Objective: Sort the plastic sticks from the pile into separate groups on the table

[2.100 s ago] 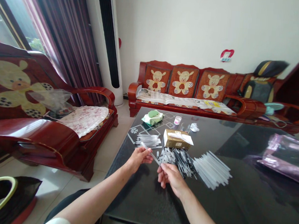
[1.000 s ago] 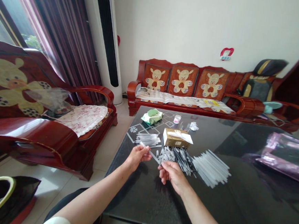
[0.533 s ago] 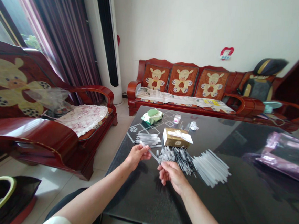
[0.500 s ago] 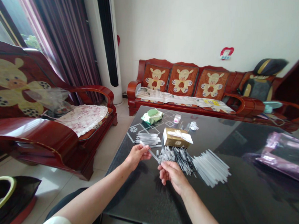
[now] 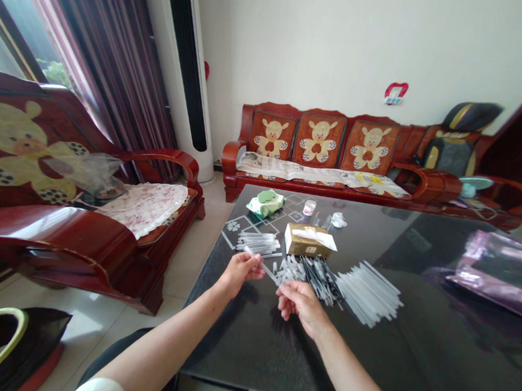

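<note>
1. A slim translucent tube [image 5: 270, 273] slants above the desk [image 5: 240, 344].
2. The left hand [image 5: 240, 272] pinches it near its far end, fingers curled nearly closed; the right hand [image 5: 301, 302] pinches the near end likewise.
3. Beyond lie dark rods [image 5: 322, 280], pale tubes [image 5: 371, 293] on their right, a gold box [image 5: 307, 245] behind.

Gap btwn R tubes [image 5: 370, 294], purple pkg [image 5: 497, 293]

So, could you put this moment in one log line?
left hand: pinching slim tube | right hand: holding its other end | on black table: translucent tubes, black rods, gold box
</note>
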`<action>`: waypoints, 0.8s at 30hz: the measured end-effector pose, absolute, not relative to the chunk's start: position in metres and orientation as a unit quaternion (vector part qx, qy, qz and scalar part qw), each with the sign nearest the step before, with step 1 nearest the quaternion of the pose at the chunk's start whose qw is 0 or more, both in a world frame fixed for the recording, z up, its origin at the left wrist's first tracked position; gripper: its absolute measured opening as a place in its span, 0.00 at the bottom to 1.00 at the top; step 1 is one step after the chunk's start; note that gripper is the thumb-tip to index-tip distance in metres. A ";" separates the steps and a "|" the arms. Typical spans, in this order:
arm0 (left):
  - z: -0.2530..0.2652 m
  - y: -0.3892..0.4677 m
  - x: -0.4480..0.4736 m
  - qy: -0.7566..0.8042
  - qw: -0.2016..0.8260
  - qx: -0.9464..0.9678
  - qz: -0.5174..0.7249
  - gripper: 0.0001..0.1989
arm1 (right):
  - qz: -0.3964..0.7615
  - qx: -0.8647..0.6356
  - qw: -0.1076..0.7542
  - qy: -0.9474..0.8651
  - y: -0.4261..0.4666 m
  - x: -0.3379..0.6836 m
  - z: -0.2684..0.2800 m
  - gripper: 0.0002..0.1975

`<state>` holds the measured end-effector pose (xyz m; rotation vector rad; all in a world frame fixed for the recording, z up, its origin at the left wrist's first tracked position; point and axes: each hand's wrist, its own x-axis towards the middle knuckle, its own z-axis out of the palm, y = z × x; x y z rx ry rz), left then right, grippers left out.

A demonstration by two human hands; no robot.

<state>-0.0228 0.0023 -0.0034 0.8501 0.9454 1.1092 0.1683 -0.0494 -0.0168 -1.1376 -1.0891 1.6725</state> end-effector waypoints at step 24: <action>-0.012 0.007 -0.022 0.404 0.679 0.359 0.496 0.10 | 0.651 -0.474 0.424 -0.415 -0.042 0.172 -0.029 0.17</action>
